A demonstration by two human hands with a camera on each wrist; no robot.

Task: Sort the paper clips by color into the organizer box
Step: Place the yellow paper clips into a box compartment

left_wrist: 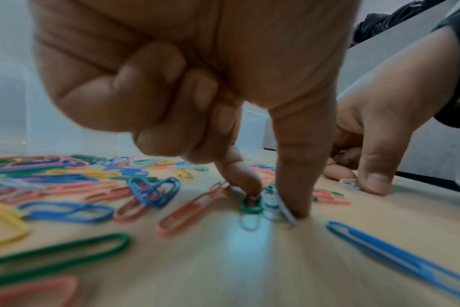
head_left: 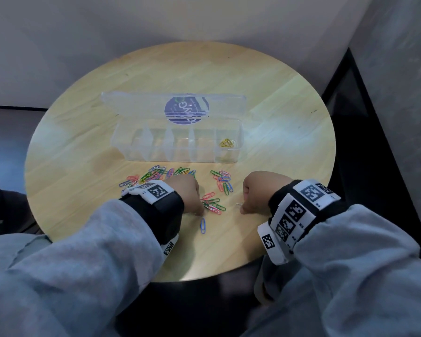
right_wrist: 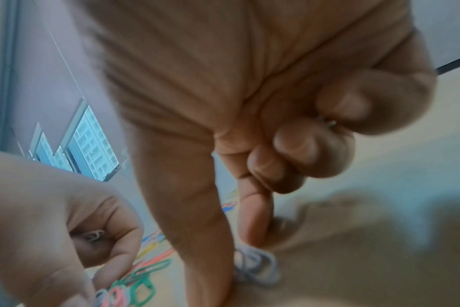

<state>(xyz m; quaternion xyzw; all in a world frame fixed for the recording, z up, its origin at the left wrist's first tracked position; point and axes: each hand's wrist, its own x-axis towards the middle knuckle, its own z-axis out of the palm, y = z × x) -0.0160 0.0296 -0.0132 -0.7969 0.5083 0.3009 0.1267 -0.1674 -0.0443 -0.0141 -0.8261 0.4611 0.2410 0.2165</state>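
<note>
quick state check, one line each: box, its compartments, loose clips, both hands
organizer box: lid open, leaning back
compartments: yellow clips in the rightmost, the others look empty
loose paper clips: unsorted, scattered on the table
left hand: fingertips pinching at a whitish clip among others
right hand: pinching a white clip on the table

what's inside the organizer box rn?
In the organizer box, only the rightmost compartment holds anything: a few yellow clips. The other compartments look empty through the clear plastic, though glare on the dividers could hide something small. The lid stands open behind.
</note>
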